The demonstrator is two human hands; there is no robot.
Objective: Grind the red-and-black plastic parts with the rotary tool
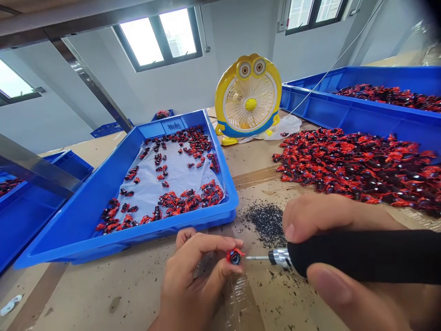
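Between the thumb and forefinger of my left hand (193, 276) is a small red and black plastic part (235, 256), its round dark end facing me. My right hand (330, 220) is closed around a black pen-shaped power tool (365, 257) with a silver collar and a thin metal bit. The bit points left, its tip right beside the part; whether they touch I cannot tell. In front of my left hand stands a blue tray (155, 234) lined with a white sheet, holding many similar parts.
A big pile of red and black parts (358, 165) lies at the right. Black shavings (267, 223) cover the tabletop near the bit. A yellow fan (250, 105) stands at the back, with more blue trays (310, 101) beyond the pile. Metal posts (89, 78) rise at the left.
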